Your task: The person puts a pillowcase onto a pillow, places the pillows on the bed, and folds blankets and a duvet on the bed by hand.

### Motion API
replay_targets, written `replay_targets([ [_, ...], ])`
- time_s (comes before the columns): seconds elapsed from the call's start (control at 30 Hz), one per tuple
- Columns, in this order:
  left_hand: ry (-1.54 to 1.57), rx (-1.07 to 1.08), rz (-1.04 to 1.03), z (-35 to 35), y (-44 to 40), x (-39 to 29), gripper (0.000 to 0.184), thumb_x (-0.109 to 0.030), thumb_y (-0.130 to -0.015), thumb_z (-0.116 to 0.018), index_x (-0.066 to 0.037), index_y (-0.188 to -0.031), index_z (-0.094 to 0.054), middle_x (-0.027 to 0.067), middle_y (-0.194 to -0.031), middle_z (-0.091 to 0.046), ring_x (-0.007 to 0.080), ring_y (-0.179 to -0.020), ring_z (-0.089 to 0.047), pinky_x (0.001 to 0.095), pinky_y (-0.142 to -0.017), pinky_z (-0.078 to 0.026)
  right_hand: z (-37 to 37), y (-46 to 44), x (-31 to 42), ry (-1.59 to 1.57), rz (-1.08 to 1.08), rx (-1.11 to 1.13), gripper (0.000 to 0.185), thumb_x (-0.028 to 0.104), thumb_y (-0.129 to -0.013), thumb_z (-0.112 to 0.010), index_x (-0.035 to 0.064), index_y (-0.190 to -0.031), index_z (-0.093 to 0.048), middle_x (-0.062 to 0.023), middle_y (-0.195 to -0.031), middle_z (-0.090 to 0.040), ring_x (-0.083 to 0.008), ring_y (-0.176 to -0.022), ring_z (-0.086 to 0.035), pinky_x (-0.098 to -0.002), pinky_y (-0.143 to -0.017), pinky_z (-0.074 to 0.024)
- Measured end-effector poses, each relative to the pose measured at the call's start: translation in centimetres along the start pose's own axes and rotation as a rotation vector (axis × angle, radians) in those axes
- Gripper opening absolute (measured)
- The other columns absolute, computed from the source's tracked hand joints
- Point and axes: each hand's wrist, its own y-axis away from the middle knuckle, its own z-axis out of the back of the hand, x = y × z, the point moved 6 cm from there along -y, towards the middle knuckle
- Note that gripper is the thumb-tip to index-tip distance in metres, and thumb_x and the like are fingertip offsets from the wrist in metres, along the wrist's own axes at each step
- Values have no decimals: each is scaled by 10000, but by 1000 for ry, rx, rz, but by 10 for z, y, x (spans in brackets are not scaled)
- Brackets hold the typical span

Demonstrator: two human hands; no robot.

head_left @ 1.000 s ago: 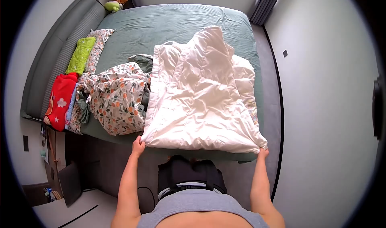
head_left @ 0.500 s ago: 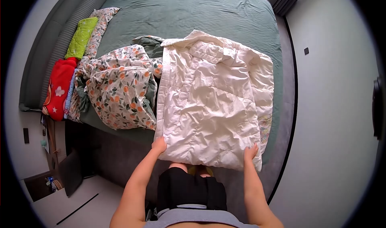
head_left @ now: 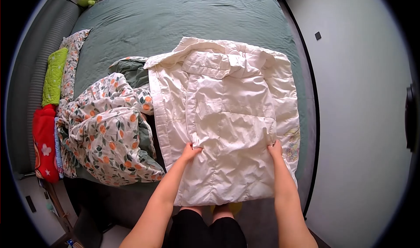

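A white quilt [head_left: 232, 130] lies folded in layers over the near side of the bed, its lower end hanging past the mattress edge toward my legs. Pinched in my left hand [head_left: 190, 152] is the left edge of the upper layer; the fingers are closed on the fabric. My right hand [head_left: 275, 149] grips the same layer's right edge, closed as well. A wider under-layer shows on both sides, with a faint printed pattern at the right. Left of the quilt sits a bunched orange-print duvet cover [head_left: 113, 138] with green lining.
The green bed sheet [head_left: 175, 16] stretches behind the quilt. Along the padded headboard [head_left: 41, 68] are a print pillow [head_left: 74, 47], a lime-green cushion [head_left: 55, 75] and a red folded blanket [head_left: 43, 143]. A wall [head_left: 358, 117] stands at the right across a narrow strip of floor.
Both hands have moved up the quilt and closer together, the left one inward onto the upper layer. The view has shifted, and the quilt's upper layer now sits inside the lower one's left border.
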Motion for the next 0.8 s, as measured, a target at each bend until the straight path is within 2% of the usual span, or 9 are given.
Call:
replay_targets([
  [0.03, 213, 27, -56, -7, -9, -4, 402, -144, -676, -685, -11, -1009, -504, 55, -866, -587, 128, -790, -545, 261, -717, -439, -1, 1, 8, 52, 166, -208, 394, 189, -655, -628, 90, -1023, -527, -140, -876, -593, -325, -795, -572, -379, -706, -458],
  [0.13, 281, -313, -310, 17, 17, -74, 288, -66, -684, -637, -15, -949, -534, 30, -831, -580, 110, -750, -527, 240, -683, -423, 20, 73, 82, -10, 589, -390, 299, 116, -641, -597, 126, -939, -582, -97, -765, -559, -292, -705, -561, -384, -613, -452],
  [0.2, 265, -412, -367, 39, 39, -89, 174, -47, -678, -598, -15, -843, -555, 32, -745, -585, 110, -673, -511, 244, -634, -416, 4, 136, 110, 76, 854, -301, 229, 57, -617, -576, 138, -827, -615, -73, -687, -506, -259, -613, -545, -363, -537, -441],
  [0.3, -183, -498, -217, 82, 83, -61, 125, -76, -686, -586, -21, -796, -568, 88, -697, -591, 172, -635, -551, 300, -621, -435, -72, 197, 81, 175, 948, 202, 315, 94, -625, -574, 185, -921, -626, -47, -791, -573, -244, -702, -591, -360, -605, -469],
  [0.4, -683, -221, -1, 100, 97, 21, 270, -201, -676, -618, -25, -877, -581, 162, -841, -603, 285, -807, -588, 376, -720, -452, -99, 212, 68, 261, 741, 877, 207, 226, -730, -593, 123, -897, -659, -86, -781, -632, -263, -725, -604, -339, -657, -471],
  [0.47, -830, 9, 128, 95, 111, 46, 372, -268, -662, -638, -15, -928, -580, 186, -922, -600, 330, -908, -570, 402, -776, -447, -97, 177, 66, -157, 588, 739, 242, 272, -755, -596, 64, -864, -655, -120, -739, -635, -284, -690, -601, -340, -642, -463],
  [0.57, -646, -41, 74, 85, 104, 40, 477, -322, -686, -635, 22, -1005, -549, 193, -983, -588, 307, -966, -557, 365, -821, -439, -60, 105, 62, -215, 391, -123, 206, 198, -718, -576, 38, -846, -598, -146, -843, -581, -324, -751, -555, -398, -665, -450],
  [0.7, -16, -188, 357, 62, 67, 28, 511, -343, -725, -621, 41, -1049, -523, 148, -979, -601, 254, -924, -572, 334, -793, -442, -52, 78, 114, -182, 494, -375, 655, 346, -699, -608, -5, -1198, -369, -219, -1206, -397, -372, -1093, -411, -413, -895, -358],
  [0.8, 310, -128, 443, 32, 52, 0, 445, -272, -757, -603, 28, -1075, -520, 106, -977, -605, 200, -877, -576, 303, -766, -444, -43, 84, 167, -236, 687, -220, 515, 271, -716, -580, -3, -1137, -467, -215, -1107, -505, -355, -998, -499, -401, -804, -410],
])
